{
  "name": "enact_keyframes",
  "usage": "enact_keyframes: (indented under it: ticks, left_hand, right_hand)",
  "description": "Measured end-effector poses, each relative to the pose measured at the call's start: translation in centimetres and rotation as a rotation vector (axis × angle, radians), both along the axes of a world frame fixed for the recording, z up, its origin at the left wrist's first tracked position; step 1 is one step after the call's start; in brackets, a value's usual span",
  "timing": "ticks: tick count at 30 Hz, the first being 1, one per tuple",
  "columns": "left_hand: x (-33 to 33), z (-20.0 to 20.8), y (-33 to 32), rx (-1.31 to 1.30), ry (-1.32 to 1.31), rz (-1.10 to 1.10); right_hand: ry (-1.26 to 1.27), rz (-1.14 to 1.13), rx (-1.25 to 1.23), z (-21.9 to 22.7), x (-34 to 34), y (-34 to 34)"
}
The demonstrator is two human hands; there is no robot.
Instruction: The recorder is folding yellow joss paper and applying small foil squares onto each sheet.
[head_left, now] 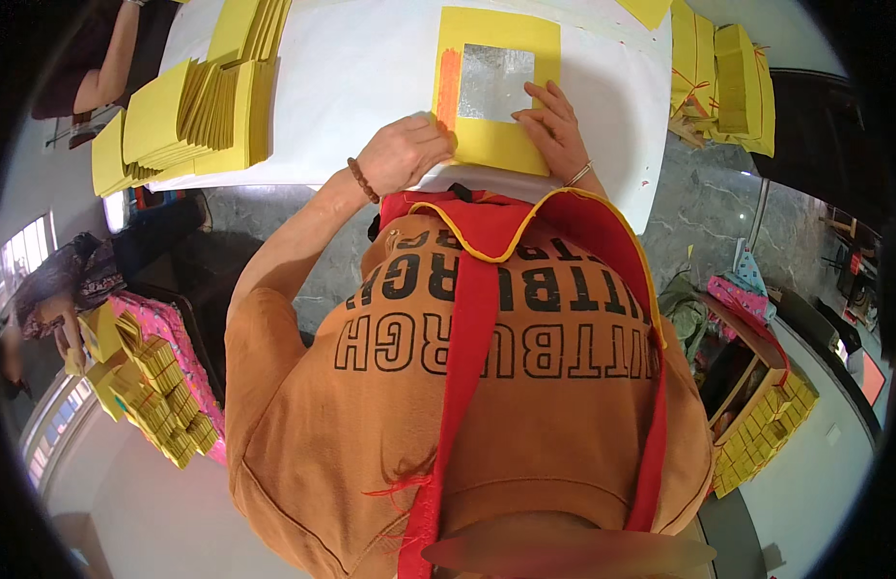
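A yellow paper sheet (501,145) lies on the white-covered table before me. It bears a silver foil square (496,82) and an orange strip (450,87) along its left side. My left hand (406,151), with a brown bead bracelet on its wrist, has its fingers curled and pinched at the sheet's lower left edge, just below the strip. On the other side, my right hand (552,130) rests with fingers apart over the lower right of the foil and the yellow paper around it.
Fanned stacks of yellow folded paper (202,116) stand on the table's left. Yellow bundles tied with red string (742,92) are beyond its right edge. Another person's arm (110,58) shows at far left. More yellow bundles (163,391) lie lower left, by another person's hand (70,333).
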State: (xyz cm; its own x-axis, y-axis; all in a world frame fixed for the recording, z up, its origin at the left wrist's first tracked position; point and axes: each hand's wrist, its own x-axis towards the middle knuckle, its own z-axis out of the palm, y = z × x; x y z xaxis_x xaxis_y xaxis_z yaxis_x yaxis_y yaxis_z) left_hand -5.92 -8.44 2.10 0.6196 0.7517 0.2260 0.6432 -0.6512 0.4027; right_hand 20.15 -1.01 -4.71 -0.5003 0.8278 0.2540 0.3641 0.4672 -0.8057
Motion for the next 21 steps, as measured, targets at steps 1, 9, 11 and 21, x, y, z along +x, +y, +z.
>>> enact_keyframes:
  ticks: [1, 9, 11, 21]
  left_hand:
    - [-0.1, 0.4, 0.4, -0.104, -0.052, 0.022]
    - [-0.7, 1.4, 3.1, -0.610, -0.163, 0.157]
    - [-0.8, 1.2, 3.1, -0.710, -0.225, 0.202]
    - [-1.9, -3.0, 3.5, -0.968, -0.720, 0.330]
  right_hand:
    - [0.018, 0.017, -0.050, 0.0, 0.2, 0.1]
    - [0.117, 0.106, -0.222, 0.5, 1.0, 0.6]
    - [0.130, 0.107, -0.278, 0.8, 1.2, 0.6]
    - [0.058, 0.202, -0.217, 1.0, 1.6, 0.9]
